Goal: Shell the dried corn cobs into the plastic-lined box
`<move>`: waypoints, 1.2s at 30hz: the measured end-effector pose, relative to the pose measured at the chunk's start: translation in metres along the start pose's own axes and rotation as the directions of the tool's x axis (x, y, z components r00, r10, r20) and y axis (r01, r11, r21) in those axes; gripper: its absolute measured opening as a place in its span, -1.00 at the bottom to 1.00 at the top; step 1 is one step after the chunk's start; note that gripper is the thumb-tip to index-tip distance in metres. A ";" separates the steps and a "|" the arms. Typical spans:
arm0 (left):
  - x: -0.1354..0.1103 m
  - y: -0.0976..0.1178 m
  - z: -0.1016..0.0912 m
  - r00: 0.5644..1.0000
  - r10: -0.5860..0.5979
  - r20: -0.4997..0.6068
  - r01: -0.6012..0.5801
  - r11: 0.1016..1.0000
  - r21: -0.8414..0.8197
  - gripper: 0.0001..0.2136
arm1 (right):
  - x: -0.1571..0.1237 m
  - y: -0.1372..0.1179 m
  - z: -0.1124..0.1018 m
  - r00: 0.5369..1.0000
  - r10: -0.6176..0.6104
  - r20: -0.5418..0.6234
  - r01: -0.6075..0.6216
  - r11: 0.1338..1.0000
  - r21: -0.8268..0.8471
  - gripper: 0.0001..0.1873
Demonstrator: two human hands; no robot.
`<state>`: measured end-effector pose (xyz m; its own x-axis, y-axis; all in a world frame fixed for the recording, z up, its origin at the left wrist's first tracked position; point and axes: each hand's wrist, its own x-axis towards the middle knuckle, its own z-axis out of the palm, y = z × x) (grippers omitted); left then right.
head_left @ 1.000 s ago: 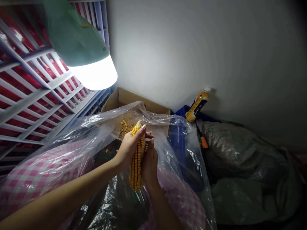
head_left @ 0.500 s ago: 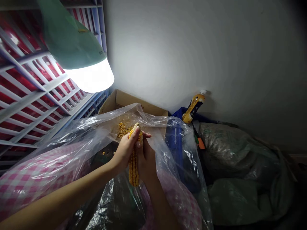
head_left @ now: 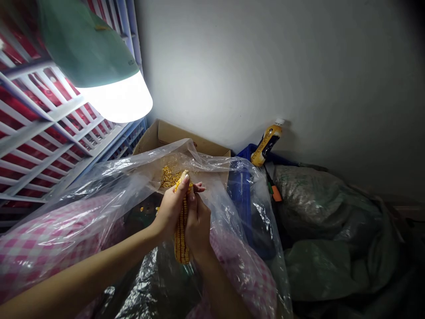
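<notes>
A yellow corn cob (head_left: 181, 241) stands nearly upright between both my hands, over a clear plastic sheet (head_left: 109, 186). My left hand (head_left: 170, 208) wraps the cob's left side, thumb up near its tip. My right hand (head_left: 197, 221) grips the right side, fingers closed on it. Just beyond the tip lies a pile of loose yellow kernels (head_left: 169, 176) in a cardboard box (head_left: 166, 135) lined by the plastic. A few stray kernels lie on the plastic to the left.
A lit lamp with a green shade (head_left: 99, 75) hangs close at upper left before a white-and-red grid rack (head_left: 36, 146). A yellow bottle (head_left: 267, 142) leans on the wall above a blue crate (head_left: 245, 195). Grey-green sacks (head_left: 328, 230) fill the right. Pink checked cloth (head_left: 49, 239) lies under the plastic.
Both hands with the cob have shifted slightly left and down in view. The right hand has closed more tightly around the cob.
</notes>
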<state>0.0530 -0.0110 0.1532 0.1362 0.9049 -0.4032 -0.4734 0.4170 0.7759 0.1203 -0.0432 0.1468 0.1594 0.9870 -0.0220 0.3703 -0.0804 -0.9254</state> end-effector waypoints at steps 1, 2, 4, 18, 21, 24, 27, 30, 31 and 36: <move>0.000 0.000 0.000 1.000 0.007 -0.002 -0.007 1.000 0.005 -0.52 | 0.000 0.001 0.000 1.000 0.004 -0.006 -0.004 1.000 -0.002 -0.57; 0.000 0.000 0.000 1.000 0.011 -0.004 -0.011 1.000 0.010 -0.52 | 0.000 0.001 0.001 1.000 0.007 -0.011 -0.007 1.000 -0.003 -0.57; 0.001 0.000 0.000 1.000 0.009 -0.009 -0.009 1.000 0.017 -0.51 | 0.000 0.002 0.001 1.000 0.011 -0.016 -0.011 1.000 0.005 -0.56; 0.001 -0.001 -0.001 0.999 -0.009 0.036 0.011 0.999 -0.041 -0.56 | -0.001 0.006 0.007 0.985 0.156 -0.079 -0.136 0.968 0.209 -0.48; 0.000 0.005 -0.001 0.997 -0.013 0.077 0.017 0.999 -0.045 -0.54 | -0.003 0.003 0.007 0.989 0.131 -0.070 -0.110 0.963 0.245 -0.47; -0.002 0.010 0.000 0.993 -0.017 0.119 0.024 0.998 -0.058 -0.48 | -0.006 -0.004 0.003 0.998 0.039 -0.059 -0.025 0.977 0.210 -0.48; -0.003 0.013 0.001 0.990 -0.034 0.134 0.045 0.996 -0.076 -0.45 | -0.007 -0.009 -0.003 0.997 -0.061 -0.042 0.066 0.989 0.135 -0.49; -0.003 0.013 0.002 0.988 -0.043 0.145 0.057 0.994 -0.094 -0.44 | -0.006 -0.012 -0.007 0.990 -0.143 -0.017 0.144 0.987 0.077 -0.51; -0.004 0.013 0.002 0.988 -0.041 0.149 0.055 0.994 -0.091 -0.44 | -0.006 -0.012 -0.008 0.987 -0.161 -0.008 0.161 0.985 0.067 -0.52; -0.004 0.011 0.000 0.985 -0.017 0.170 0.029 0.997 -0.068 -0.46 | -0.004 -0.011 -0.011 0.991 -0.134 0.014 0.134 0.991 0.012 -0.60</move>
<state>0.0470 -0.0097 0.1636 0.2905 0.8990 -0.3278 -0.5271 0.4362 0.7293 0.1252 -0.0478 0.1612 0.0956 0.9907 0.0966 0.3769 0.0538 -0.9247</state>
